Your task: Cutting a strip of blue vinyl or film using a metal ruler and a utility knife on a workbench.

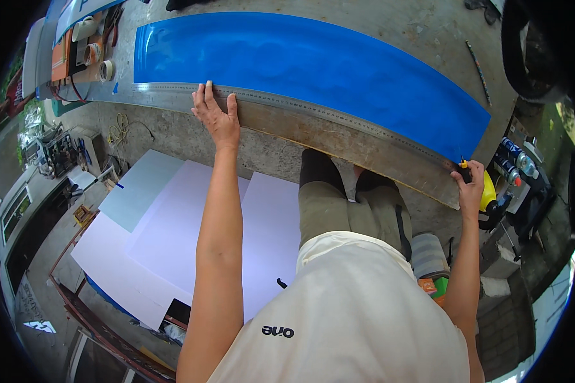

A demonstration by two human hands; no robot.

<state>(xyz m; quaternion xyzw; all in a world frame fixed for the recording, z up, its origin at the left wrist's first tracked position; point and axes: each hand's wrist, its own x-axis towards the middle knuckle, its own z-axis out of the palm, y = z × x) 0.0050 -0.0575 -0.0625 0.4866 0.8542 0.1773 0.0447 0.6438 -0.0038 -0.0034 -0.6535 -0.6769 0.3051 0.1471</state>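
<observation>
A long blue sheet (pixel 300 70) lies across the metal work table, its near edge along a long steel ruler (pixel 326 113). My left hand (pixel 218 120) presses the ruler near its left part with the fingertips, fingers spread, and grips nothing. At the ruler's right end, by the sheet's near right corner, my right hand (pixel 469 185) is closed around what looks like a utility knife (pixel 464 164). Its yellow front end and thin tip show, with the tip at the blue sheet's edge; the rest is hidden in the fingers.
A patterned pencil-like stick (pixel 478 71) lies right of the sheet. Tape rolls (pixel 106 70) and pliers (pixel 113 25) lie at the far left. Spray cans (pixel 508 167) and a yellow bottle (pixel 488 193) stand beyond my right hand. Large white panels (pixel 172 223) lie below the table at left.
</observation>
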